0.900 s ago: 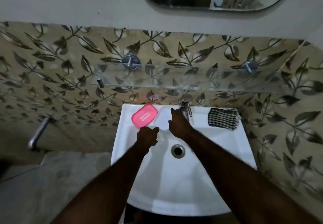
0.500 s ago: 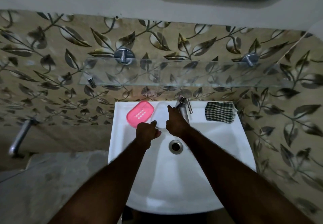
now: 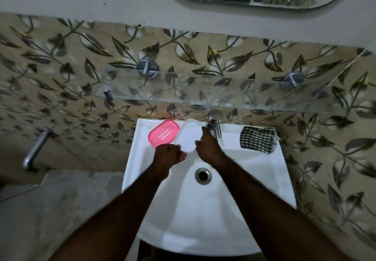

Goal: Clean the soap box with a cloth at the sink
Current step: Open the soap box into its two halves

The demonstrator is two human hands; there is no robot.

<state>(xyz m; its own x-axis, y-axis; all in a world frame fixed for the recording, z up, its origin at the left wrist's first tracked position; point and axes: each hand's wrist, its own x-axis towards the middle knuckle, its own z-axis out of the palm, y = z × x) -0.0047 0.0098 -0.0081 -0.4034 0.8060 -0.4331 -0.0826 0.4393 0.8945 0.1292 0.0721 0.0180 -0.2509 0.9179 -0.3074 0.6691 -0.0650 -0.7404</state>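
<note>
On the sink (image 3: pixel 240 203) ledge the pink soap box (image 3: pixel 164 132) is laid, long axis back-right; its white half (image 3: pixel 188 135) is gripped by the right hand (image 3: pixel 208 148) beside the tap (image 3: pixel 214 123); the hold of the left hand (image 3: pixel 167 156) cannot be told.

left hand (image 3: pixel 168 156): fingers curled, forearm extended forward | right hand (image 3: pixel 207 148): fingers pointing forward, just beside left hand

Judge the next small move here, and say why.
Probably the right hand should reach for the checked cloth: the cloth lies untouched on the sink ledge beyond the tap, while that hand and the left hand are at the white soap-box piece.
</note>
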